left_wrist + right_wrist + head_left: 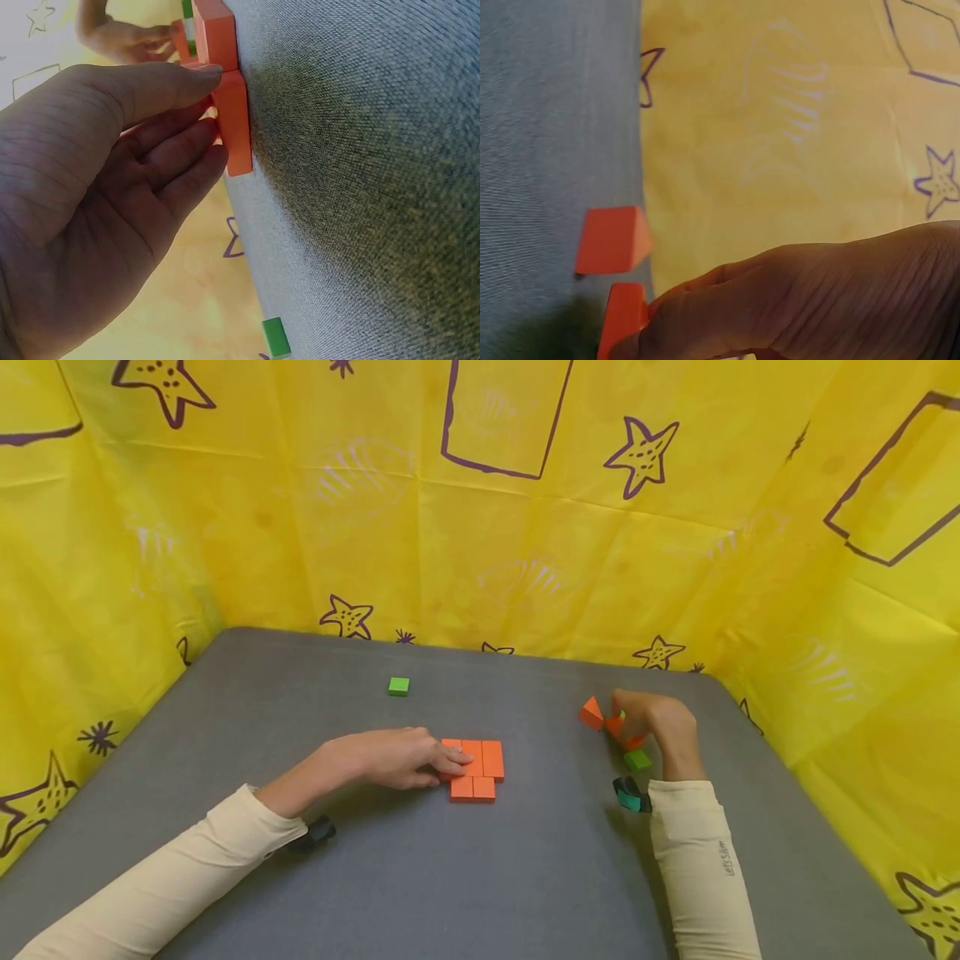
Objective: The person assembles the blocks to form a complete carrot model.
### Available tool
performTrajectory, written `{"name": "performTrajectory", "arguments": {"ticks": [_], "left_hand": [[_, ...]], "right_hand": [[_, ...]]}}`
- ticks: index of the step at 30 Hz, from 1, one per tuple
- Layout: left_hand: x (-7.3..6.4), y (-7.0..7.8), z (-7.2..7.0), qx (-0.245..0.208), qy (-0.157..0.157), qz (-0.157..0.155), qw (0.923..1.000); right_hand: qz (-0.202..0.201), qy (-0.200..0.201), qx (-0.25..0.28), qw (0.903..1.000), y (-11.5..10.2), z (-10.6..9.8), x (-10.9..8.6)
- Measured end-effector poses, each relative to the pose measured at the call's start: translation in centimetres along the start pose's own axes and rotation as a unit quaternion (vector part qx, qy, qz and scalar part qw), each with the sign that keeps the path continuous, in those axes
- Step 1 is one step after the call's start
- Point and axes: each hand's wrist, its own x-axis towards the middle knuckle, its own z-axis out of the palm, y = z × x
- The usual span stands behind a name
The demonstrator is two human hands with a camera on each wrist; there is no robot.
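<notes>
Overhead, in the head view, the person's left hand is lying on the grey felt-covered table, its straight fingers pressing on the flat cluster of orange rectangular blocks near the table's middle. The right hand is resting well apart on the right side, fingers curling round a small orange block, with an orange wedge-shaped block just beside it and a green cube near the wrist. A second green cube is sitting alone farther back. Small writing is running along the right cream sleeve, too small to read. Yellow sheeting with purple stars is enclosing the table.

From the left wrist, the left hand is showing relaxed, straight fingertips touching the orange rectangular blocks; a green cube is lying near the table's edge.

From the right wrist, the right hand is pinching the small orange block, the orange wedge-shaped block lying just beside it on the table.
</notes>
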Motion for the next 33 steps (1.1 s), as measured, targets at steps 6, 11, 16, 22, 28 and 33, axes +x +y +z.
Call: {"name": "performTrajectory", "arguments": {"ticks": [6,11,16,22,28,33], "left_hand": [[0.0,0.0,0.0,0.001,0.000,0.002,1.0000],[0.0,0.0,0.0,0.005,0.002,0.004,1.0000],[0.0,0.0,0.0,0.000,0.001,0.003,1.0000],[0.1,0.0,0.0,-0.004,-0.001,0.001,1.0000],[0.1,-0.1,-0.1,-0.002,0.002,0.011,0.9999],[0.1,-0.2,-0.1,0.002,0.007,0.028,0.9996]], "right_hand": [[-0.026,0.029,-0.008,0.9992,0.0,-1.0,-1.2],[-0.096,0.029,-0.036,0.9944,-0.7,-1.9,-1.7],[-0.196,0.032,-0.006,0.9801,-2.0,-2.1,-2.7],[-0.297,0.024,0.008,0.9547,-5.2,-1.7,-3.8],[-0.363,-0.011,-0.036,0.9312,-9.8,-0.3,-4.6],[-0.400,-0.058,-0.075,0.9118,-13.5,1.5,-5.0]]}}
